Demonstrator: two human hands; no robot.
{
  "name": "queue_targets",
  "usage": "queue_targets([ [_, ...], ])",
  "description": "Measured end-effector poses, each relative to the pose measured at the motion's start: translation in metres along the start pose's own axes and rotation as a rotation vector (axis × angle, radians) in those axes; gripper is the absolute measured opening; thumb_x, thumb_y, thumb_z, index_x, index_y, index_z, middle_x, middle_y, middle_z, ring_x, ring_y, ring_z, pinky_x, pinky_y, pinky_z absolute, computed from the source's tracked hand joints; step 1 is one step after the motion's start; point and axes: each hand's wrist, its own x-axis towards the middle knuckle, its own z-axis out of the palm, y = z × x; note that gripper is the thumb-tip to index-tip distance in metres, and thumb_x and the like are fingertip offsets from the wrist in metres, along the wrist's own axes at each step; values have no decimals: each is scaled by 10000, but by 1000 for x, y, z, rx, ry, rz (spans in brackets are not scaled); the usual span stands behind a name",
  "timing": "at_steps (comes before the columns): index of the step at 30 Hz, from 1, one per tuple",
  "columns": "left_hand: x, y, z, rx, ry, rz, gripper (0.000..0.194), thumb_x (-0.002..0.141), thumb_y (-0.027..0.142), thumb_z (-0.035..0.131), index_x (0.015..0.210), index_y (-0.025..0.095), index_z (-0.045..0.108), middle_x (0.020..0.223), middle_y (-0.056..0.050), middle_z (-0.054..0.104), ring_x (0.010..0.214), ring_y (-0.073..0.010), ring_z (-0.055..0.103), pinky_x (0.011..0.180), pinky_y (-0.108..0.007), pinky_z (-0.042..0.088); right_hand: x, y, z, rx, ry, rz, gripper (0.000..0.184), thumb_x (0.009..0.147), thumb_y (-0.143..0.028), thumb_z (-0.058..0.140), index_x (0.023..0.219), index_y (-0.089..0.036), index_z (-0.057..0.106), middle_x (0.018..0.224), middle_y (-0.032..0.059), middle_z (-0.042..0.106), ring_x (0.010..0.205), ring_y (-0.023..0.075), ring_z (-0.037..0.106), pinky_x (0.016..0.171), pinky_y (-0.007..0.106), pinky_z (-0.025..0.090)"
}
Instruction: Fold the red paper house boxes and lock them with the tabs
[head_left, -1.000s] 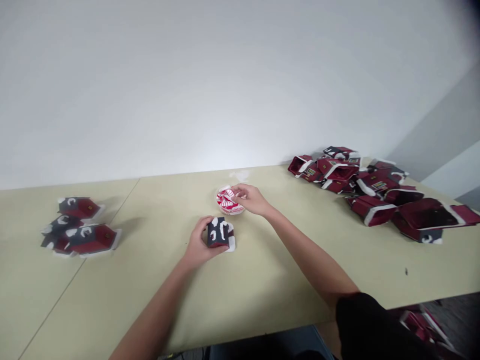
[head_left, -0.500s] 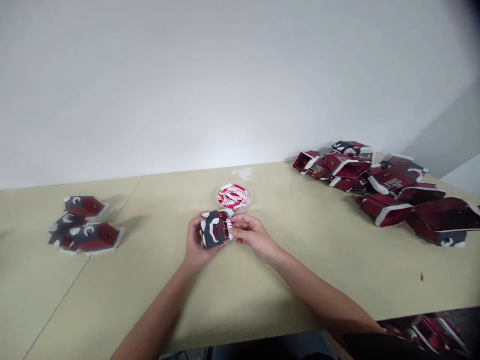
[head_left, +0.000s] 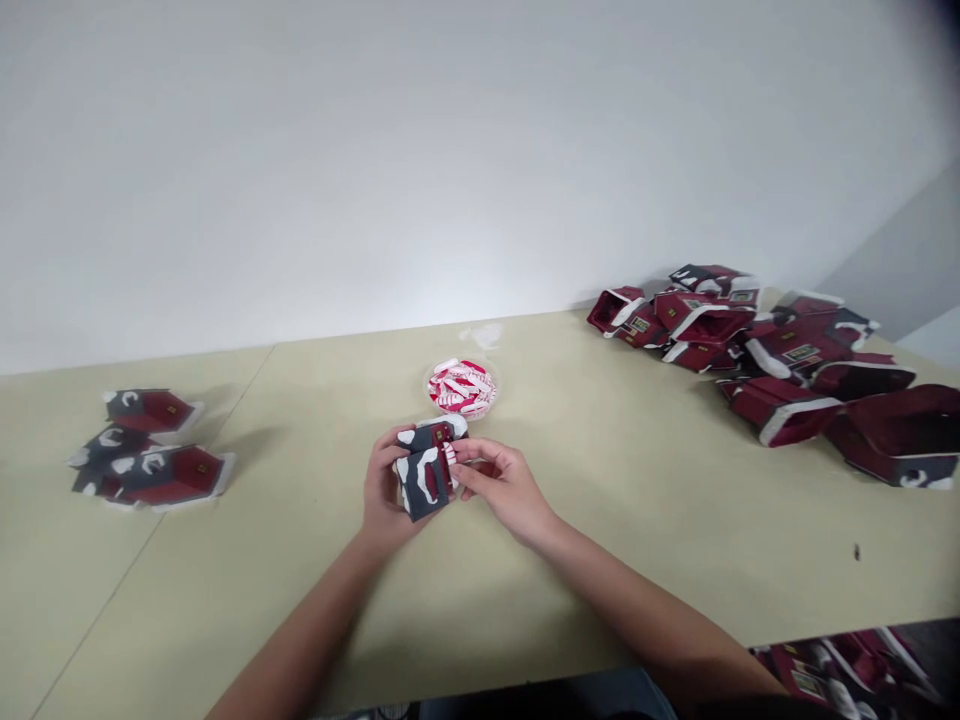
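My left hand [head_left: 381,495] wraps round a small model house [head_left: 421,487] from its left side. The house has a dark grey roof with white snow-like trim and dark red walls, and it is tilted. From the right, my right hand [head_left: 514,492] pinches a small red-and-white striped piece [head_left: 449,453] between thumb and fingers, against the house's red wall. Just beyond the house stands a clear round bowl [head_left: 496,397] with many red-and-white pieces [head_left: 461,385] in it. My fingers partly hide the wall.
Several similar houses [head_left: 169,475] stand at the left of the table [head_left: 300,600]. A large heap of them [head_left: 802,355] lies at the right, by the wall. More red items [head_left: 847,665] show below the table's edge at lower right. A small dark scrap [head_left: 856,552] lies at the right.
The house has turned slightly and shifted a little left and down in view. My right hand has moved with it, keeping the striped piece at the wall. The whole view has shifted slightly.
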Motion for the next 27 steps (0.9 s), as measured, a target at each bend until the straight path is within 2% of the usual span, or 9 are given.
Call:
queue_targets([
  [6, -2, 3, 1, 10, 5, -31, 756, 559, 167, 900, 1186, 270, 491, 1313, -135, 525, 1217, -315, 559, 916, -445, 533, -2, 6, -1, -34, 14, -39, 321, 689, -371, 801, 956, -200, 749, 863, 35, 724, 625, 134, 638, 561, 268, 517],
  [13, -7, -2, -1, 38, -17, -18, 757, 557, 164, 894, 1190, 277, 494, 1318, -144, 527, 1209, -343, 563, 917, -490, 523, -4, 9, 2, -61, 53, -103, 242, 678, -365, 798, 875, -230, 758, 694, 7, 704, 577, 144, 612, 558, 289, 528],
  [20, -12, -7, -3, 57, -25, -28, 750, 557, 178, 892, 1191, 281, 505, 1337, -147, 517, 1222, -357, 555, 940, -515, 503, -3, 10, 1, -58, 43, -110, 228, 658, -373, 805, 828, -231, 754, 716, 7, 706, 592, 151, 624, 576, 297, 534],
  [27, -14, -8, -3, 98, -55, -32, 715, 583, 195, 880, 1188, 260, 506, 1324, -159, 512, 1216, -358, 560, 934, -513, 510, -2, 15, -3, -100, 36, -76, 239, 658, -415, 808, 732, -212, 706, 720, 17, 708, 598, 154, 619, 536, 269, 474],
])
